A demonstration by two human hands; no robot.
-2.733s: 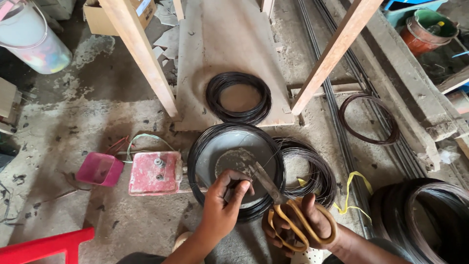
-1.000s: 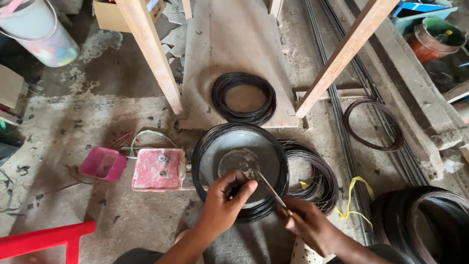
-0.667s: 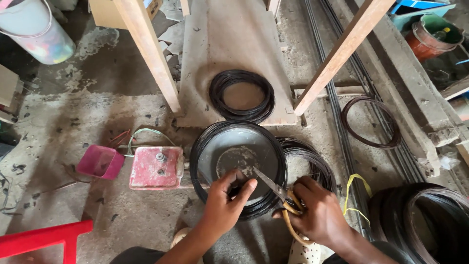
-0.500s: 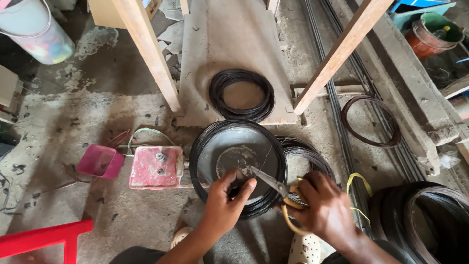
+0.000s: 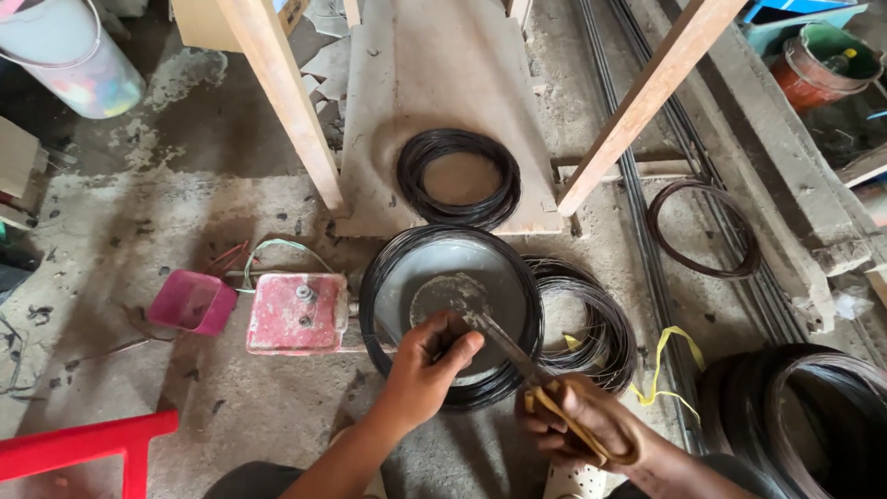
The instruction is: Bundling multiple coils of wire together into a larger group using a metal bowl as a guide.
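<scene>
Two hands work at a wire coil wound round a grey metal disc on the concrete floor. The left hand pinches closed on the wire at the coil's near inner edge; the right hand is closed round the yellow handles of scissors, whose blades point at the left fingertips.

Risks, as judged: the blade tips lie very close to the left fingers, so a slip could nick them; a cut wire end may spring back toward hand or face; loose turns could slide off the disc and tangle with the neighbouring coil.

Containers: a pink tub beside a red box looks empty; a white bucket top left, contents not visible; an orange bucket top right holds something green, too small to identify.
</scene>
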